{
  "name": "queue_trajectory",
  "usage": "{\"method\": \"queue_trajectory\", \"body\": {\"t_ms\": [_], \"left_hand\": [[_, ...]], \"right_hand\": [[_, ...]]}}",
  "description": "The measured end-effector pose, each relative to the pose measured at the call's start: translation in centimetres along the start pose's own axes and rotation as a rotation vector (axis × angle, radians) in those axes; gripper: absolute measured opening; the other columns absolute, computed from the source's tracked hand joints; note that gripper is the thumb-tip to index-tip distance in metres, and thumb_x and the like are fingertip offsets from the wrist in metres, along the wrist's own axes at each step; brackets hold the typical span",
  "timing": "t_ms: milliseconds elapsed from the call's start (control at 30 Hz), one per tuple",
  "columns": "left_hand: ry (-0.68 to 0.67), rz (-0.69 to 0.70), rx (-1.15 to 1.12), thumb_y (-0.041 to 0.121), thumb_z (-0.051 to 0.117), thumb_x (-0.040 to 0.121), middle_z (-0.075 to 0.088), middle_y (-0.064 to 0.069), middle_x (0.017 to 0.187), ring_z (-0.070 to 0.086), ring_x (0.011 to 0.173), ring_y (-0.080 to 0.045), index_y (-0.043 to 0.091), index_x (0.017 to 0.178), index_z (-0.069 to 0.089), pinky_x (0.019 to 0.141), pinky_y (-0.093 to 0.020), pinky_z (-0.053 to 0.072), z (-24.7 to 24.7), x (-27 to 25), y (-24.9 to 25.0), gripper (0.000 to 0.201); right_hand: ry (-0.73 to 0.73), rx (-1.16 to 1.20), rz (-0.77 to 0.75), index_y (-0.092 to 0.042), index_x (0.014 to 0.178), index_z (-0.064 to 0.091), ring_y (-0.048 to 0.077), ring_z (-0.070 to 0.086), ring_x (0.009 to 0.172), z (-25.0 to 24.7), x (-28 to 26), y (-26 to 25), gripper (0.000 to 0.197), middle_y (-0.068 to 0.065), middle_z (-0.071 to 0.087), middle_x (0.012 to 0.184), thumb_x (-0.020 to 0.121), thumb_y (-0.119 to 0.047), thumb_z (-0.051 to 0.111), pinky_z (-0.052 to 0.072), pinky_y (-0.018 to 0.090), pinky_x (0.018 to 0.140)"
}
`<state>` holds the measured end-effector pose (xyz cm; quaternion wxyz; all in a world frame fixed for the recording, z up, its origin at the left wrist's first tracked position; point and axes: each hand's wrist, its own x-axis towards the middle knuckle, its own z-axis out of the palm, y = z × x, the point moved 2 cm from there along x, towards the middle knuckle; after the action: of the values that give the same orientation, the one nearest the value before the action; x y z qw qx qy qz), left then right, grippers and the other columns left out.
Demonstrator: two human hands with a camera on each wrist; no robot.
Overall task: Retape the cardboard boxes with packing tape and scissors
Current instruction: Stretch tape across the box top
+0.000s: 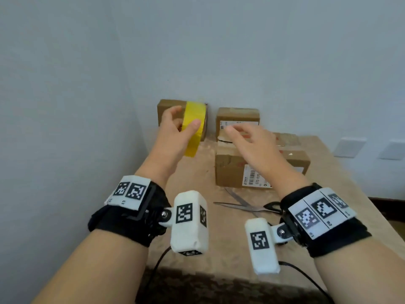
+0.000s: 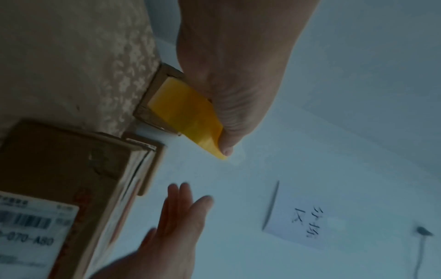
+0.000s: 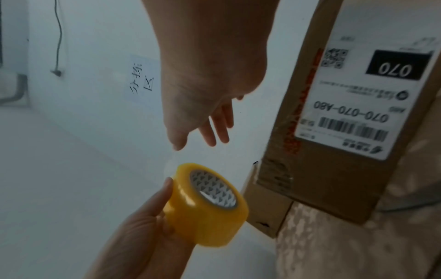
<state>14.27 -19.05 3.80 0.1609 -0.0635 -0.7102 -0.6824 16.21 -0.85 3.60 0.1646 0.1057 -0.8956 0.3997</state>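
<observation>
Yellow tape roll (image 3: pixel 207 211), brown cardboard boxes (image 1: pixel 232 170) with white labels, beige floral-patterned tablecloth (image 1: pixel 197 178), black-handled scissors (image 1: pixel 247 206).

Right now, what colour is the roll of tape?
Yellow. The roll of tape, held in the left hand, shows best in the right wrist view.

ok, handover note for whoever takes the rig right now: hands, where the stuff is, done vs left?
Left hand: grips the yellow tape roll, raised above the table.
Right hand: open, holds nothing, fingers spread over the near box.
Scissors: lying on the table in front of the near box, untouched.
Two more boxes at the wall: back-left box, back-right box.
Done: tape picked up. No fresh yellow tape visible on any box.
Left: pull tape, seal each box, cut with scissors.
</observation>
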Motion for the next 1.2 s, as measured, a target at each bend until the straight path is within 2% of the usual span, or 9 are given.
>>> {"method": "queue_trajectory", "body": {"t_ms": [133,233,367,500,667,800,1000,1100,1200], "left_hand": [[-0.099,-0.107,-0.388,0.011,0.057,0.093,0.061,-0.010,0.121,0.061,0.105,-0.021,0.010,0.143,0.030,0.081,-0.035,0.055,2.2,-0.9,1.9,0.057],[-0.225,-0.200,-0.598,0.007,0.050,0.095,0.056,-0.019,0.125,0.062,0.101,-0.025,0.005,0.141,0.033,0.084,-0.038,0.055,4.0,-1.6,2.5,0.049],[-0.187,-0.188,-0.330,0.016,0.062,0.088,0.061,-0.010,0.116,0.062,0.094,-0.022,0.015,0.129,0.048,0.081,-0.036,0.049,4.7,-1.1,2.8,0.043],[-0.123,-0.150,-0.112,0.047,0.079,0.060,0.053,-0.008,0.131,0.056,0.117,-0.024,0.028,0.119,0.057,0.099,-0.042,0.046,4.1,-0.5,2.1,0.066],[-0.178,-0.026,-0.040,0.026,0.073,0.081,0.064,-0.004,0.090,0.059,0.088,-0.018,0.016,0.085,0.066,0.093,-0.040,0.047,3.7,-0.4,2.0,0.012],[-0.178,-0.030,-0.044,0.016,0.070,0.084,0.059,-0.011,0.081,0.057,0.079,-0.021,0.010,0.073,0.056,0.085,-0.040,0.051,3.8,-0.4,2.0,0.019],[-0.099,-0.088,-0.079,0.015,0.062,0.092,0.064,-0.022,0.089,0.063,0.069,-0.022,0.009,0.076,0.055,0.063,-0.027,0.057,4.9,-0.2,1.4,0.018],[-0.061,-0.119,-0.071,0.017,0.060,0.093,0.065,-0.018,0.089,0.064,0.068,-0.020,0.009,0.078,0.056,0.067,-0.031,0.060,5.1,0.2,1.5,0.018],[-0.036,-0.130,-0.091,0.019,0.058,0.094,0.066,-0.016,0.089,0.064,0.065,-0.017,0.008,0.080,0.056,0.068,-0.033,0.060,4.9,0.5,1.9,0.018]], "right_hand": [[-0.075,0.131,-0.090,-0.036,0.126,0.054,0.013,0.044,0.127,-0.1,-0.3,-1.6,0.067,-0.010,0.052,0.129,0.075,-0.077,0.041,0.032,0.050,0.109],[-0.059,0.143,-0.170,-0.017,0.115,0.060,0.020,0.057,0.108,-0.4,-0.7,-2.3,0.047,0.003,0.061,0.114,0.086,-0.054,0.058,0.044,0.050,0.095],[-0.126,0.231,-0.110,-0.014,0.119,0.054,0.025,0.063,0.103,-0.9,-0.8,-1.4,0.036,0.009,0.065,0.112,0.090,-0.034,0.061,0.050,0.053,0.088],[-0.195,0.126,-0.103,-0.022,0.123,0.051,0.020,0.060,0.106,-1.6,-0.3,-0.2,0.030,0.003,0.062,0.116,0.094,-0.028,0.059,0.048,0.048,0.094],[-0.254,0.100,-0.124,-0.013,0.121,0.062,0.026,0.061,0.105,-3.8,-0.2,-0.1,0.033,0.009,0.066,0.113,0.092,-0.029,0.061,0.046,0.051,0.094],[-0.305,0.054,-0.132,-0.008,0.112,0.067,0.030,0.063,0.098,-5.1,-0.2,-0.1,0.028,0.015,0.068,0.105,0.094,-0.028,0.061,0.048,0.050,0.091],[0.054,0.168,-0.033,-0.013,0.079,0.068,0.014,0.061,0.064,-6.5,-0.1,-0.1,0.039,0.001,0.065,0.071,0.079,-0.052,0.068,0.046,0.028,0.061],[0.051,0.196,0.047,-0.017,0.084,0.065,0.005,0.061,0.076,-7.2,0.5,0.0,0.032,-0.007,0.066,0.083,0.081,-0.049,0.068,0.043,0.022,0.063],[-0.017,0.288,0.095,-0.018,0.083,0.069,0.015,0.066,0.075,-7.7,0.9,0.1,0.033,-0.001,0.070,0.081,0.080,-0.051,0.066,0.050,0.028,0.069]]}}
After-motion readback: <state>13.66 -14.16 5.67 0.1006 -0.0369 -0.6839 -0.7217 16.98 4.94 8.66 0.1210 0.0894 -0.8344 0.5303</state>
